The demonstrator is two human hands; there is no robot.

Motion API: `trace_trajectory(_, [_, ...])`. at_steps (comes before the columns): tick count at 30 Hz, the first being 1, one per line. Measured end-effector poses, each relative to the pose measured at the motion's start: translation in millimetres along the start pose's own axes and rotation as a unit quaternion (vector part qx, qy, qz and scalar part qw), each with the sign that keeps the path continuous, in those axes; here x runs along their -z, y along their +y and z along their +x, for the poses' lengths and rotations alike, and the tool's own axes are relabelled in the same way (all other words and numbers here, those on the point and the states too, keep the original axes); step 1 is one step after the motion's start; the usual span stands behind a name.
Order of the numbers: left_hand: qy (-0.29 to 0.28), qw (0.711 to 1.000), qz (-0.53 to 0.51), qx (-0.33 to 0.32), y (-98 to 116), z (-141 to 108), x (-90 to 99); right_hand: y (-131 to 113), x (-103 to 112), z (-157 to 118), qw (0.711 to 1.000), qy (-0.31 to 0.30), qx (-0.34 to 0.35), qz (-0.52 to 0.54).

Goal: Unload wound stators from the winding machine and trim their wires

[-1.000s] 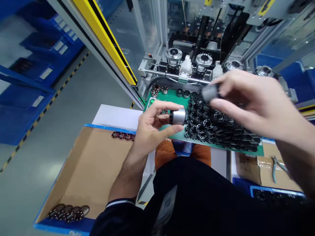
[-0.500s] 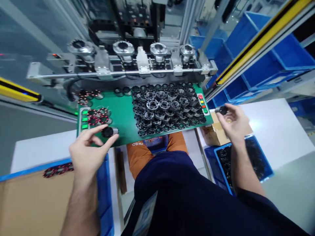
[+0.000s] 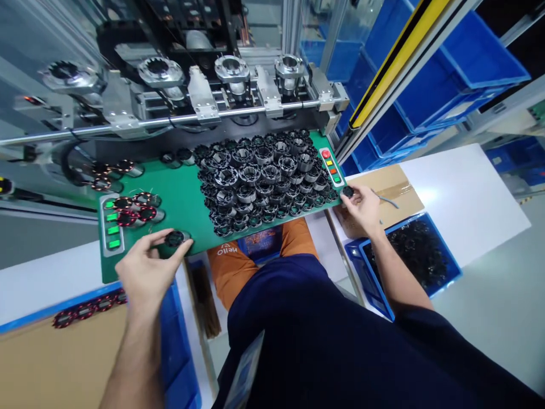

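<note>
My left hand [image 3: 149,264] pinches a stator core [image 3: 175,238], black-faced with a grey metal side, at the front left of the green work plate [image 3: 164,190]. Held between the thumb and fingers of my right hand [image 3: 364,207] is a small black ring-shaped part [image 3: 348,192], just off the plate's right edge. Many bare stator cores [image 3: 249,173] stand stacked in close rows between the two hands. Behind my left hand are several stators wound with red-brown wire [image 3: 138,209], and more copper-wound ones [image 3: 106,176] lie farther back.
A machine with a row of metal holders [image 3: 232,71] runs behind the plate. Control buttons [image 3: 331,167] sit at its right edge, green-lit switches [image 3: 113,230] at its left. A blue bin [image 3: 453,272] of black parts and a cardboard box [image 3: 400,187] are at right.
My right hand has come left with the black part, from over the cardboard box to the plate's edge. My left hand still holds the core in about the same place. The view has shifted.
</note>
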State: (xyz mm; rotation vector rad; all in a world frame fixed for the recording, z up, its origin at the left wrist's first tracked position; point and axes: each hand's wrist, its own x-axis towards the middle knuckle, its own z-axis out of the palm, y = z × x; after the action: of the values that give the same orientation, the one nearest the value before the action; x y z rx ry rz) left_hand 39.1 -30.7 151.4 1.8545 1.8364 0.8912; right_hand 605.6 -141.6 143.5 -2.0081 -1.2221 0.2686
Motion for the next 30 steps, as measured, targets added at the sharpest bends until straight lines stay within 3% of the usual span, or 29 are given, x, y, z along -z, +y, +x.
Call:
trace_trajectory(4, [0.000,0.999,-0.023,0.049,13.1,-3.4,3.6,1.1,-1.7,0.1,1.000,-0.003,-0.017,0.009])
trace_trajectory(9, [-0.039,0.998,-0.040,0.031,8.9,-5.7,1.2,-0.6,0.8,2.1,0.997,-0.010,-0.046,0.068])
trace_trajectory(14, [-0.007,0.974,-0.212,0.079,4.5,-1.2,4.5,-9.3,12.1,2.1,0.989,0.017,-0.047,0.138])
trace_trajectory(19, [-0.032,0.991,-0.123,0.039,15.3,4.4,19.6,-20.7,24.0,3.6,0.989,0.021,-0.035,0.139])
trace_trajectory(23, [0.027,0.975,-0.214,0.060,21.1,2.1,19.9,-20.2,24.1,4.7,0.990,0.039,-0.021,0.131])
trace_trajectory(27, [0.060,0.996,-0.067,-0.009,13.5,-4.4,5.9,-8.1,9.0,3.4,0.995,0.079,-0.002,0.063])
trace_trajectory(30, [0.056,0.996,-0.015,-0.060,5.1,-8.2,-1.5,0.3,-4.1,0.6,0.996,0.077,-0.006,0.042])
